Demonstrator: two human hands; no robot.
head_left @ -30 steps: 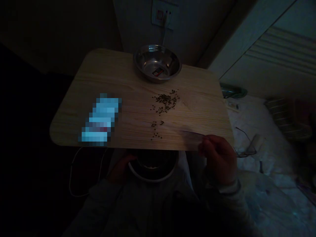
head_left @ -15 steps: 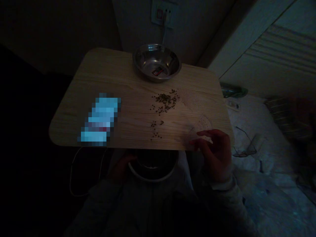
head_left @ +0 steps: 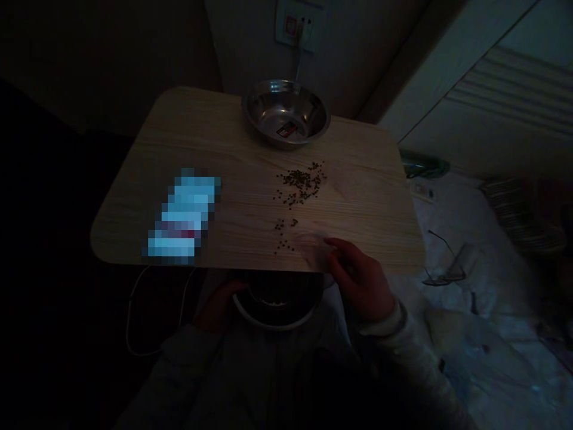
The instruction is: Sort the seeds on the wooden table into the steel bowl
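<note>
Below the table's front edge, my left hand [head_left: 219,306] grips the left side of a dark bowl [head_left: 277,319] with a pale rim, held near my lap. Its inside is too dark to read. My right hand [head_left: 360,278] is at the front edge of the wooden table [head_left: 233,233], thumb and fingers curled together. A faint see-through patch shows by its fingertips; I cannot make out what it is. Left of these fingers lie a few small dark seeds [head_left: 284,245]. Farther back is a larger scattered heap of the same seeds [head_left: 301,182].
A shiny metal bowl [head_left: 286,113] with a label inside stands at the table's back edge. A lit, blurred phone [head_left: 183,218] lies on the left. Beyond the right edge are glasses [head_left: 443,278] and a green bottle-like object [head_left: 425,164]. A cable [head_left: 129,316] hangs below.
My right hand has moved left along the table's front edge, closer to the small group of seeds, and the faint see-through patch has shifted left too. My left hand and the dark bowl stay put.
</note>
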